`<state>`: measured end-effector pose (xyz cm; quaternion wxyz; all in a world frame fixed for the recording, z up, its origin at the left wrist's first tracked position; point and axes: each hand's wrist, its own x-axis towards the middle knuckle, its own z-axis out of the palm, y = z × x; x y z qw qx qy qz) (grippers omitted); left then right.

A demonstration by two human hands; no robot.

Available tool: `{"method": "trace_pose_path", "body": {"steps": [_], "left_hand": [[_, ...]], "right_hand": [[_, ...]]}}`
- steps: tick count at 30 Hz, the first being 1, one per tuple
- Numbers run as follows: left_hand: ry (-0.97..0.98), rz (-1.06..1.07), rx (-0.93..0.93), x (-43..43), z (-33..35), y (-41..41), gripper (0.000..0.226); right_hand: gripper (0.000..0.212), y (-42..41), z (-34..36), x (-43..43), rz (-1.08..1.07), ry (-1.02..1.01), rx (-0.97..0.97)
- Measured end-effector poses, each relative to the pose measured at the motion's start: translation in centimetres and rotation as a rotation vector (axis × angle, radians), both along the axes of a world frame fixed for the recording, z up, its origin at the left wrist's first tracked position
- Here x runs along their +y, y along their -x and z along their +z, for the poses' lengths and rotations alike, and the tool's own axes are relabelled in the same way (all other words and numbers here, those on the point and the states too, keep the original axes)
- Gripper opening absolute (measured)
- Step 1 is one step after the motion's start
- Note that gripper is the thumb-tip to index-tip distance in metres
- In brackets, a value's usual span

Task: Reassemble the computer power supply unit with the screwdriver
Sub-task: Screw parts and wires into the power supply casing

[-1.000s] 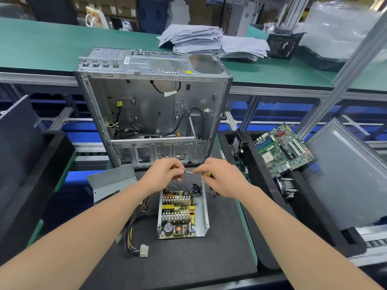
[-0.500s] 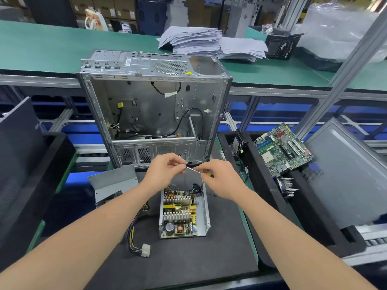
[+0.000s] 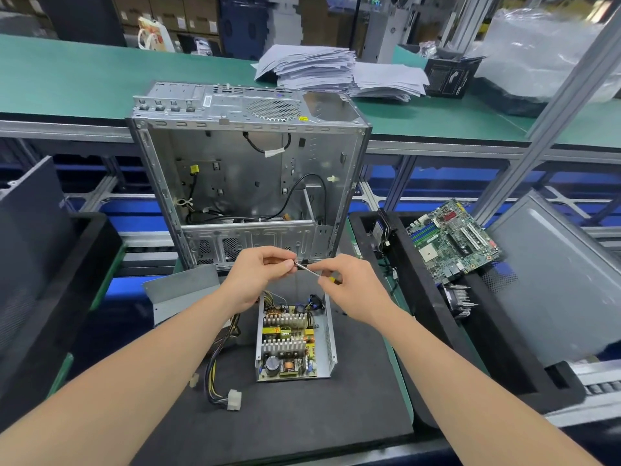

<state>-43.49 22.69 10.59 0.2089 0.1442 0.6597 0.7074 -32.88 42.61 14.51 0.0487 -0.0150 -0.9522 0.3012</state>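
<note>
Mat (image 3: pixel 302 415) | L hand (image 3: pixel 258 274) pinches screwdriver (image 3: pixel 307 269) tip | R hand (image 3: pixel 353 284) grips handle

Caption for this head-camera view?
Left hand and right hand hold a yellow-handled screwdriver near the open grey metal power supply.

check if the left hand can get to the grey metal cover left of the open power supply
Probably yes: the cover lies close beside the left hand, with nothing on it. But its fingers pinch the tip of the screwdriver, so it must let go first.
</note>
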Motion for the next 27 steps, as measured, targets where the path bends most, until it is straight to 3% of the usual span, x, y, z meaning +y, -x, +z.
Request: {"method": "trace_pose_path", "body": {"steps": [6, 10, 16, 27], "left_hand": [[-0.102, -0.045, -0.183, -0.2, 0.4, 0.1, 0.022], [-0.167, -0.043, -0.243, 0.0, -0.1, 0.0, 0.023], [-0.350, -0.073, -0.489, 0.6, 0.0, -0.2, 0.039], [-0.339, -0.070, -0.530, 0.7, -0.6, 0.0, 0.039]], "right_hand": [[0.044, -0.5, 0.2, -0.1, 0.024, 0.015, 0.005], [0.048, -1.0, 0.1, 0.2, 0.045, 0.316, -0.120], [0.037, -1.3, -0.7, -0.5, -0.033, 0.640, -0.117], [0.032, -1.0, -1.8, -0.3, -0.073, 0.682, -0.107]]}}
